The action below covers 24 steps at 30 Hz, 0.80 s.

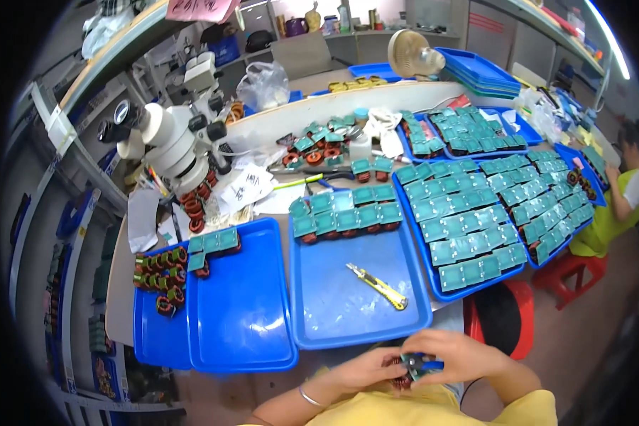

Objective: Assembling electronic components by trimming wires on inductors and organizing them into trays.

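Close to my body, my left hand (pixel 368 368) is closed on a small copper-wound coil (pixel 400 382), which its fingers partly hide. My right hand (pixel 461 352) wraps round a blue-handled pair of cutters (pixel 424 366), whose dark head meets the coil. Just beyond both hands is a blue tray (pixel 348 334) with rows of coils topped by green boards (pixel 344 213) at its far end. A yellow utility knife (pixel 378 286) lies in that tray.
To the left, another blue tray (pixel 241 341) holds coils; a microscope (pixel 167 138) stands behind it. Full trays of green boards (pixel 468 220) fill the right side. A red stool (pixel 515 319) is close on the right. Farther right sits a person in yellow (pixel 621 206).
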Tool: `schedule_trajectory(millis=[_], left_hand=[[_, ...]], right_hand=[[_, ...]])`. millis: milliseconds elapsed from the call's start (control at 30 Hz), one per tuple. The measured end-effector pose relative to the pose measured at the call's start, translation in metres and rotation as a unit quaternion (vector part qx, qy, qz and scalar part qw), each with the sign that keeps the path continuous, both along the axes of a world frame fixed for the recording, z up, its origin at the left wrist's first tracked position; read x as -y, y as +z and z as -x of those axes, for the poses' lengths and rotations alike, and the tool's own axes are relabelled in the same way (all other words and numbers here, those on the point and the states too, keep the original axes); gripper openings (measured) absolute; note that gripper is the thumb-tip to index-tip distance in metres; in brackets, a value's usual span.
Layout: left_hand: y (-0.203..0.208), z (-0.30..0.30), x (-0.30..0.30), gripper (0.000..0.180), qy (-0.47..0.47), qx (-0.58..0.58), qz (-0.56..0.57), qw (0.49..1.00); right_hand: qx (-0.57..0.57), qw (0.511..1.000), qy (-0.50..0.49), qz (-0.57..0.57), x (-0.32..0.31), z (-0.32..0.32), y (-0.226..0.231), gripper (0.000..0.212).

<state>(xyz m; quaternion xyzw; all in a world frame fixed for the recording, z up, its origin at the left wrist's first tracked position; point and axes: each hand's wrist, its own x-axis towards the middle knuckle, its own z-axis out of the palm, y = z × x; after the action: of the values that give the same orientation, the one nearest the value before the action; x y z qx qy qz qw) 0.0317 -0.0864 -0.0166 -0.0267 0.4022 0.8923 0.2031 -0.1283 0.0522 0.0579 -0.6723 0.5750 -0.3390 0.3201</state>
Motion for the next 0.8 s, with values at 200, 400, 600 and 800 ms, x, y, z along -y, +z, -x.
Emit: schedule_trajectory(millis=[200, 400, 600, 800], left_hand=[[0.038, -0.060, 0.070, 0.040, 0.255, -0.021, 0.229, 0.939], [0.040, -0.123, 0.158, 0.035, 0.512, 0.059, 0.514, 0.686], [0.032, -0.135, 0.231, 0.050, 0.451, 0.086, 0.823, 0.334], [0.019, -0.095, 0.279, 0.058, 0.289, 0.007, 0.923, 0.253]], right_hand=[[-0.119, 0.980, -0.146, 0.066, 0.075, 0.020, 0.011, 0.048], [-0.346, 0.906, -0.228, 0.086, 0.131, 0.069, -0.038, 0.047], [-0.396, 0.882, -0.246, 0.072, 0.139, 0.068, -0.041, 0.056], [-0.360, 0.887, -0.286, 0.044, 0.123, 0.049, -0.019, 0.054]])
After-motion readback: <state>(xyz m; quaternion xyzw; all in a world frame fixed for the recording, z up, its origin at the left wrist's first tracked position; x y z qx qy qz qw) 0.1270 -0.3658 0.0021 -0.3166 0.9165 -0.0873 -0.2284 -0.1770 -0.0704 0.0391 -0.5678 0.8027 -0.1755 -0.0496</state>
